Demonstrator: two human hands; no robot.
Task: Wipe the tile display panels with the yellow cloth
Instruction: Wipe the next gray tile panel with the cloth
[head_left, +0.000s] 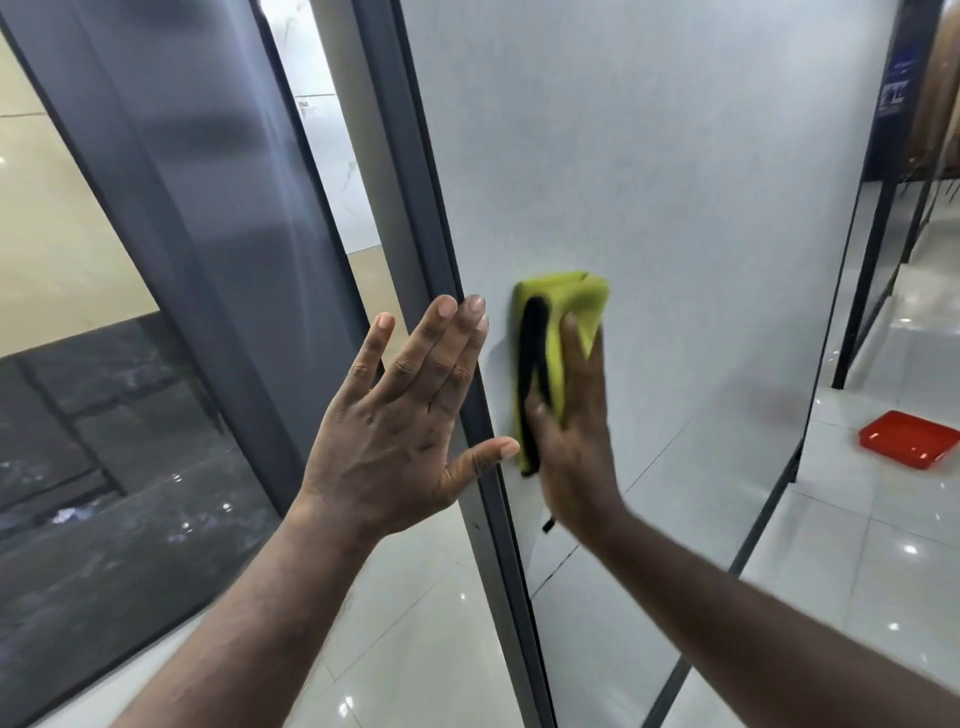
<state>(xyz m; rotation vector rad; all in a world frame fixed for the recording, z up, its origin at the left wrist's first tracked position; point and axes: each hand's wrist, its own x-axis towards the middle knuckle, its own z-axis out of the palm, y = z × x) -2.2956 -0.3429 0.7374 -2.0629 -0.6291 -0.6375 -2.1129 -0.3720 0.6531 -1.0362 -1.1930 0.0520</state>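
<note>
While my splayed left hand (400, 421) is touching dark frame (415, 182), flat right hand (571, 431) is pressing folded yellow cloth (566, 296) onto smooth panel (675, 182).

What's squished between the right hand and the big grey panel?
The yellow cloth: the head view shows the right hand pressing it flat against the grey panel.
</note>
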